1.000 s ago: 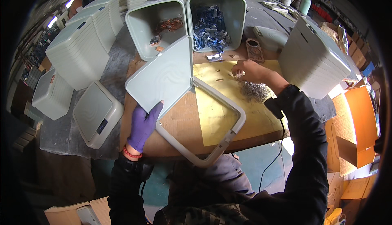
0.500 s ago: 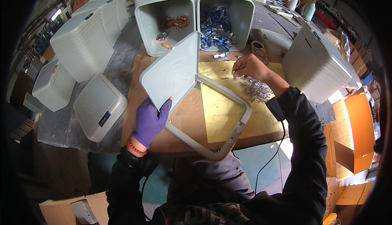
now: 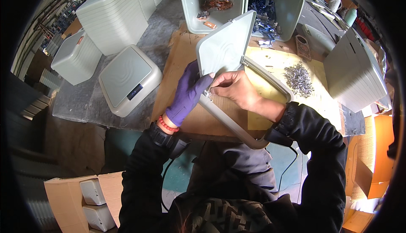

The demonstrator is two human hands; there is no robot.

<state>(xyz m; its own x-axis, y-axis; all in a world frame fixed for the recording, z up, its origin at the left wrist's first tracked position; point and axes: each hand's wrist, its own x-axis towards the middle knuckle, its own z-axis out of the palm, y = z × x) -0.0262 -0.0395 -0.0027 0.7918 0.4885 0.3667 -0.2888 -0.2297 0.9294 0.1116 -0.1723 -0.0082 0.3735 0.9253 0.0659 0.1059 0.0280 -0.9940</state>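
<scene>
1. A grey table [image 3: 80,104] spans the frame, with a brown board [image 3: 175,55] on it at the centre.
2. At upper left stands a tall stack of pale lids [image 3: 112,19]; another stack [image 3: 351,72] leans at the right.
3. A yellow sheet [image 3: 268,55] lies right of centre.
4. At the upper middle, two pale green bins lie side by side, mouths facing the person: the left bin [image 3: 191,11] holds orange-brown packets [image 3: 220,4], the right bin [image 3: 289,17] dark blue ones.
5. The hinged lid [image 3: 226,40] is at the centre, its panel tilted up and its beige frame reaching down to the table's near edge.
6. A closed lid [image 3: 127,74] with a dark tab lies left of centre.
7. The purple-gloved left hand [image 3: 187,91], at the centre, grasps the panel's lower corner, thumb on the near face.
8. The bare right hand [image 3: 237,90] has its fingertips at that same corner; I cannot tell whether they close on anything.
9. Small silvery metal pieces [image 3: 298,80] lie heaped on the yellow sheet, right of centre.
</scene>
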